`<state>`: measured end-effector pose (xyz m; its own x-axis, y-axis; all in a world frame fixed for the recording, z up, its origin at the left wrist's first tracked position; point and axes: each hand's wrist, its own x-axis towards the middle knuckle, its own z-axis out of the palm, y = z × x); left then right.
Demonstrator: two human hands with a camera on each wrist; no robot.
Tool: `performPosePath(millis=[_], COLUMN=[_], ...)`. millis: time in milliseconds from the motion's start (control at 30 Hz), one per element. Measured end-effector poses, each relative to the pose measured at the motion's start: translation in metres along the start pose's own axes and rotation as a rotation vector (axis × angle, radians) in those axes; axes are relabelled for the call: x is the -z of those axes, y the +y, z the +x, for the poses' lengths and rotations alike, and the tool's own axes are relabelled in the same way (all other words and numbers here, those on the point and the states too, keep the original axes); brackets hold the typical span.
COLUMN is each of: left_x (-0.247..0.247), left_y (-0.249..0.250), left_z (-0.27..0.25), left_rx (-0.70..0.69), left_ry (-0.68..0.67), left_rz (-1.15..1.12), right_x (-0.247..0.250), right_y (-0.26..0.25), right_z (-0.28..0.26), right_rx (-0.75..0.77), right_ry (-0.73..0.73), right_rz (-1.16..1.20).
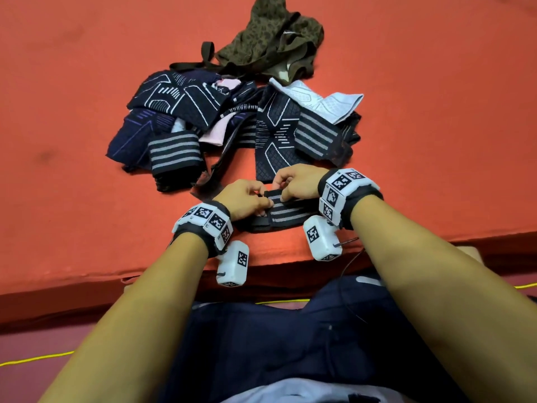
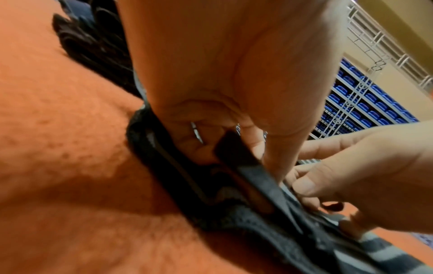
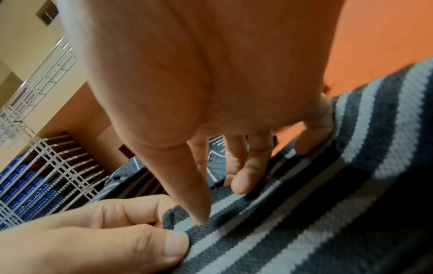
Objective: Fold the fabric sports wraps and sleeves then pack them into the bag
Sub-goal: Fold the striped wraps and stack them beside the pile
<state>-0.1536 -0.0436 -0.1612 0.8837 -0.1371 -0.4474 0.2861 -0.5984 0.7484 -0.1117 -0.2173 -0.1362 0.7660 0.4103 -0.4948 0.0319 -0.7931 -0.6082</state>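
- Head view: you are in the folding step, by my reading. Your left hand [image 1: 243, 199] and right hand [image 1: 296, 181] meet just below the frame's centre over one striped wrap [image 1: 286, 212], which lies flat on the orange surface [image 1: 72, 141]. The left thumb and fingers pinch its left end; the right fingers curl down onto its far edge. The unfolded pile of wraps and sleeves [image 1: 232, 123] sits just above your hands, and the camouflage bag [image 1: 270, 39] lies at the top of the frame, behind the pile, slumped, with nothing visibly packed.
- Left wrist view: the left hand [image 2: 222, 83] fills the upper centre, its fingers curled round a dark strap end of the wrap [image 2: 246, 185]. The right hand [image 2: 351, 176] comes in from the right edge and pinches the same band.
- Right wrist view: the right hand [image 3: 199, 92] presses the wrap [image 3: 328, 185] with thumb tip and fingertips, fingers fairly straight. The left hand [image 3: 105, 231], lower left, pinches the folded-over end.
- Next, I judge, you need to turn that pinched end over along the band, keeping the edges aligned while the right hand pins the layer flat.
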Motion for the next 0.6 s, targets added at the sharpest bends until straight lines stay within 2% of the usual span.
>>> performPosePath(millis=[100,200,333,533,600], left_x=[0.001,0.001,-0.001,-0.003,-0.005], left_y=[0.002,0.003,0.004,0.008,0.013], left_z=[0.0,-0.003,-0.003,-0.003,-0.003], left_rx=[0.011,0.019,0.003,0.012,-0.026], left_ry=[-0.004,-0.004,0.017,0.025,0.02], left_rz=[-0.044,-0.141,-0.122,-0.083,-0.027], right_x=[-0.001,-0.007,-0.002,0.007,0.01], right_y=[-0.002,-0.009,-0.01,-0.002,-0.003], right_z=[0.001,0.0,0.001,-0.002,-0.005], right_rx=[-0.002,-0.012,-0.008,-0.078,-0.108], right_ry=[0.011,0.022,0.018,-0.004,0.004], right_rz=[-0.079,-0.303,-0.363,-0.39,-0.407])
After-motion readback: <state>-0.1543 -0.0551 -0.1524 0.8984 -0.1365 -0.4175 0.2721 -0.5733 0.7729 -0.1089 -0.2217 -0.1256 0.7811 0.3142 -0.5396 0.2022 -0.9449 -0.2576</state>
